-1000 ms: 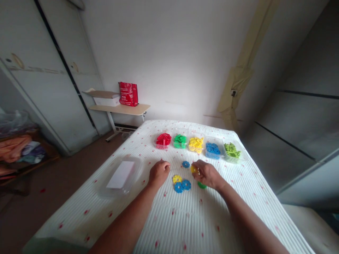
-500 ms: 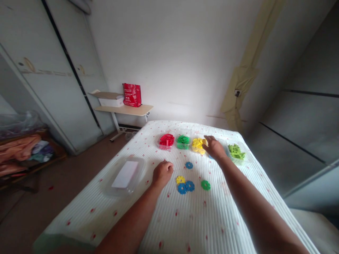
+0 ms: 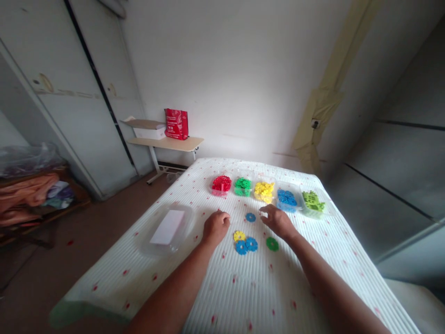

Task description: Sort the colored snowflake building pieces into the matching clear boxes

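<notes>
My left hand (image 3: 216,227) rests closed on the striped cover, left of the loose discs; its palm is hidden, so anything inside cannot be made out. My right hand (image 3: 279,222) hovers with fingers bent and apart, just right of a single blue notched disc (image 3: 250,217). Closer to me, a yellow disc (image 3: 239,236) and two blue discs (image 3: 251,244) lie touching in a cluster. Right of them is a lone green disc (image 3: 272,244). Beyond my hands stand clear tubs of red pieces (image 3: 221,183), green pieces (image 3: 242,186), yellow pieces (image 3: 264,190), blue pieces (image 3: 287,198) and light-green pieces (image 3: 313,200).
A clear plastic lid or tray (image 3: 187,222) with a white card (image 3: 168,227) lies to the left on the bed-like surface. Behind it, a small table (image 3: 181,144) holds a red bag (image 3: 176,124) and a white box (image 3: 149,133). Wardrobe doors stand at left.
My right hand has drawn back from beside the yellow tub toward me, down near the single blue disc, uncovering the blue tub. My left hand stays closed in place.
</notes>
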